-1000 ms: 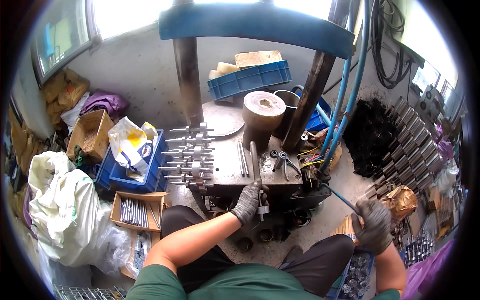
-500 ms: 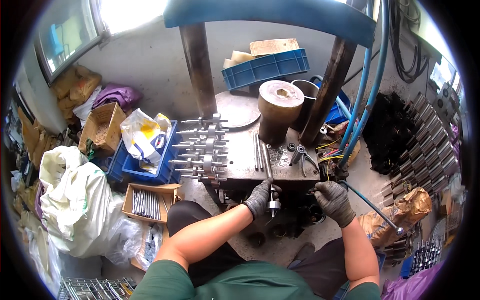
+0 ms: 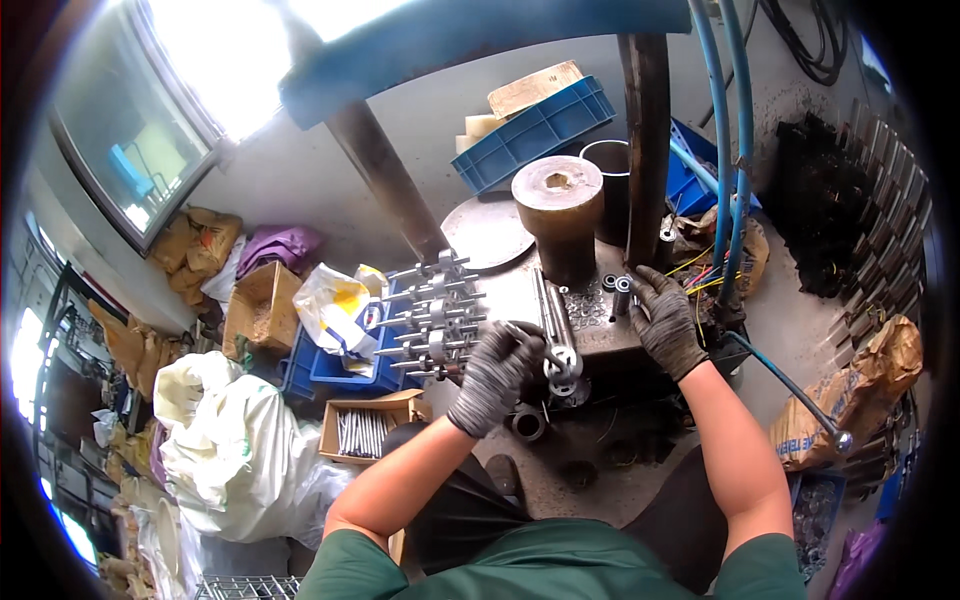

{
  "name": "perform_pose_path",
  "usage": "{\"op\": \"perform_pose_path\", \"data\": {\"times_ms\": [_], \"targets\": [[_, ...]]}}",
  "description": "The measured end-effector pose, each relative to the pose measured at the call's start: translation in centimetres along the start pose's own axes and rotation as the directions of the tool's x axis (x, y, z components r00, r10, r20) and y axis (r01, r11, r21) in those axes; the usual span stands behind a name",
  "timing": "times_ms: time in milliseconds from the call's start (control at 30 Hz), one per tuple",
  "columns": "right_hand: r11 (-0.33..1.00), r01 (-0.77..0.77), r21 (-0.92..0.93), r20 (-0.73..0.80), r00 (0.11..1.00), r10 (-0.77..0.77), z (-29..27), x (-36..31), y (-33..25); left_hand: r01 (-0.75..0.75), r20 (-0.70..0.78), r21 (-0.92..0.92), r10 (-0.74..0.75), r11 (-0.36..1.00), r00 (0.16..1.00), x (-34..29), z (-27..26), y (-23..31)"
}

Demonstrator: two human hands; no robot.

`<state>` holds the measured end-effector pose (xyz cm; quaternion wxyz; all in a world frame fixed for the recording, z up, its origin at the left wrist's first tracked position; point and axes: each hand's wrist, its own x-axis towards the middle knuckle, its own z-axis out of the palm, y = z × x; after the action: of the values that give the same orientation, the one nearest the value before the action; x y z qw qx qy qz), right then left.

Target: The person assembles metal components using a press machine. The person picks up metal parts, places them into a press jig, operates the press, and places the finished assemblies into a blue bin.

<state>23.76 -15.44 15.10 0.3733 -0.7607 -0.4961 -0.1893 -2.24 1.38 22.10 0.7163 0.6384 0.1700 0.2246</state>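
Observation:
My left hand (image 3: 494, 372), in a grey glove, is closed around a metal shaft (image 3: 541, 351) that points toward the lower right. A round silver metal part (image 3: 563, 370) shows at the shaft's end, above the front edge of the metal table (image 3: 610, 343). My right hand (image 3: 668, 328), also gloved, has its fingers stretched out at the table's right side. Its fingertips are beside a small upright stack of dark rings (image 3: 622, 297); whether they touch it I cannot tell. The pliers that stood there are mostly hidden by this hand. Loose metal rods (image 3: 552, 312) lie between the hands.
Several shafts with discs (image 3: 436, 318) lie in a row at the table's left. Behind stands a thick metal cylinder (image 3: 557, 215) between the press columns (image 3: 645, 150). A carton of rods (image 3: 372, 428), a blue crate (image 3: 362, 376) and a white sack (image 3: 235, 450) are at left.
My left hand has risen, tilting the shaft it holds. My right hand has moved forward to the dark rings, its fingers opening out. The view has turned and shifted.

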Motion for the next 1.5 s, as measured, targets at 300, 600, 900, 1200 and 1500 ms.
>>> {"op": "perform_pose_path", "data": {"times_ms": [300,600,900,1200,1500], "targets": [[0.994,-0.034,-0.103,0.020,0.999,0.037,3.3,0.5,1.1,0.029,-0.394,-0.428,-0.216,0.903,0.893,14.6,-20.8,5.0],[0.999,-0.043,-0.019,-0.032,0.999,0.042,2.9,0.7,0.8,-0.019,-0.488,-0.599,-0.346,0.801,0.802,13.7,-19.4,5.4],[0.999,-0.019,0.028,-0.147,0.989,0.023,1.6,0.8,0.8,-0.076,-0.127,-0.001,0.076,0.997,0.989,2.2,-4.3,2.0],[0.888,-0.116,0.446,-0.110,0.977,0.183,-0.5,-0.7,-1.9,-0.166,0.149,0.978,0.135,0.124,0.980,4.1,-0.9,-7.2],[0.083,-0.524,0.847,0.408,0.743,0.531,-2.4,-3.4,-5.1,0.129,-0.239,0.558,0.010,0.820,0.971,2.2,-2.6,-10.4]]}}
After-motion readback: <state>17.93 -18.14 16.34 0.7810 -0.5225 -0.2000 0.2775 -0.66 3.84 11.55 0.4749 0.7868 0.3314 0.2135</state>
